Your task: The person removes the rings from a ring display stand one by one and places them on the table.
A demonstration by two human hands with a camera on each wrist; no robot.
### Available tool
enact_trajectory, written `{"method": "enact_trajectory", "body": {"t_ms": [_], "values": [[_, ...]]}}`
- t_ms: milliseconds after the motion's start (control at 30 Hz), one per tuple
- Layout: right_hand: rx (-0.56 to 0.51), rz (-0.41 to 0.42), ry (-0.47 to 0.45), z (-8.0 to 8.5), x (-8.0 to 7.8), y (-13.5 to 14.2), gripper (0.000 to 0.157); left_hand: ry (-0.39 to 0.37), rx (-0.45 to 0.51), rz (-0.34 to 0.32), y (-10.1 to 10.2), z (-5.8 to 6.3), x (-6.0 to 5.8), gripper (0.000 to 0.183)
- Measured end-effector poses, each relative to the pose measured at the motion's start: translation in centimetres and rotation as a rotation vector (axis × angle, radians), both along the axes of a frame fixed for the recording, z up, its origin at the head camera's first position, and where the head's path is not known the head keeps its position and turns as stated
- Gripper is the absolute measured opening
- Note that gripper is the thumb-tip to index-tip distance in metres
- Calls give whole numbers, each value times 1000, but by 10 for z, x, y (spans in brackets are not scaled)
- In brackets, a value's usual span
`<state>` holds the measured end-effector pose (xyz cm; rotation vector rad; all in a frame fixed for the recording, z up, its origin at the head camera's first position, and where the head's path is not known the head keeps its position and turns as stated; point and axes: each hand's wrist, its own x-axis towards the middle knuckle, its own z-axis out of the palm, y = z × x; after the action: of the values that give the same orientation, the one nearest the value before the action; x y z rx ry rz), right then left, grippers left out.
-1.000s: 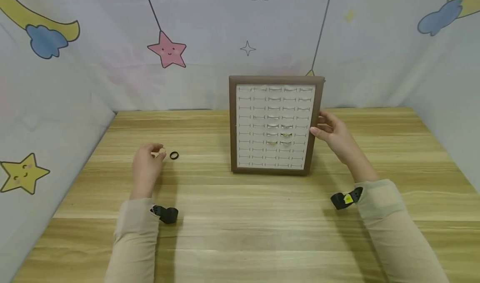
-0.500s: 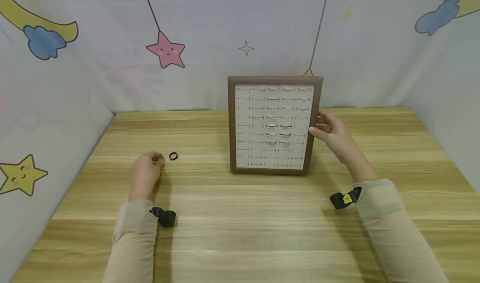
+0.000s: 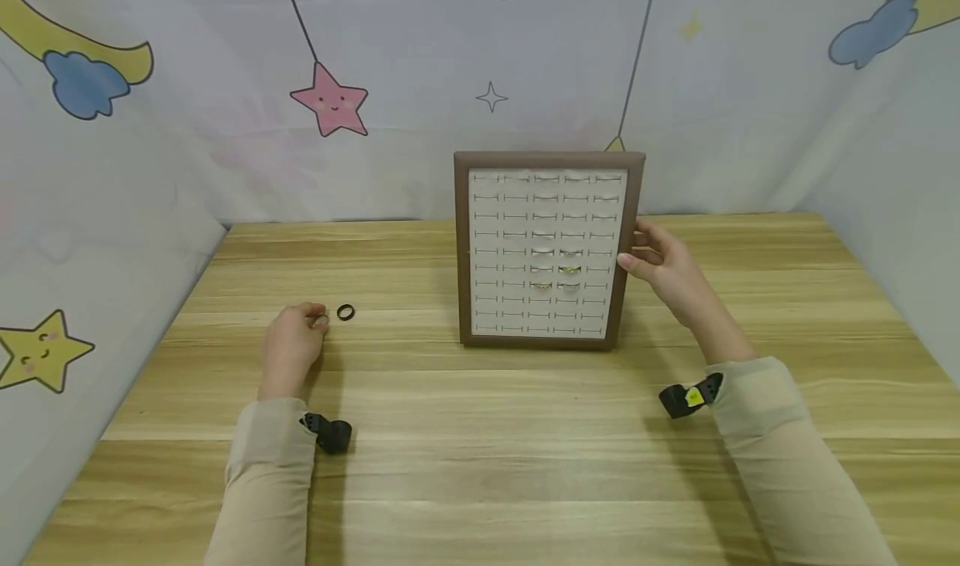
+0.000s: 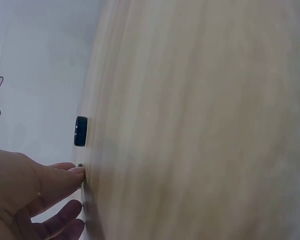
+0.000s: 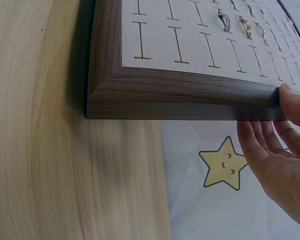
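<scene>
An upright ring display board with a brown frame and a white slotted panel stands right of centre on the table. Several silver and gold rings sit in its middle slots. My right hand grips the frame's right edge, thumb on the front and fingers behind. Down at the tabletop on the left, my left hand pinches a small thin ring between thumb and fingers, which mostly hide it. A black ring lies just beyond those fingertips; the left wrist view shows it standing out dark.
The wood-grain table reaches back to a white cloth backdrop printed with stars, moons and clouds. White cloth also closes off both sides. A black wrist camera is strapped to each sleeve.
My left hand has lowered the small ring toward the tabletop beside the black ring, then stayed there. The right hand and the board keep their places; the head view shifts slightly.
</scene>
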<state>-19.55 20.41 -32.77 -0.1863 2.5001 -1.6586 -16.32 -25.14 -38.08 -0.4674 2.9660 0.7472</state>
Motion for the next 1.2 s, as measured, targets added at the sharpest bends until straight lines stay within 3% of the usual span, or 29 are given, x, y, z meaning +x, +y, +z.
{"method": "enact_trajectory", "body": {"t_ms": [167, 267, 467, 767, 967, 1200], "values": [[3, -1, -2, 0, 0, 0, 66, -13, 25, 16, 2, 3, -1, 37], [-1, 2, -6, 0, 0, 0, 66, 17, 57, 20, 5, 7, -1, 41], [-6, 1, -15, -1, 0, 0, 66, 152, 133, 9, 22, 23, -2, 43], [-3, 2, -12, -1, 0, 1, 66, 374, 322, -2, 71, 47, -8, 38], [4, 4, -5, -1, -1, 1, 65, 496, 393, -132, 116, 58, -8, 33], [-4, 5, -12, -2, -2, 1, 66, 528, 281, -320, 165, 60, -2, 27]]}}
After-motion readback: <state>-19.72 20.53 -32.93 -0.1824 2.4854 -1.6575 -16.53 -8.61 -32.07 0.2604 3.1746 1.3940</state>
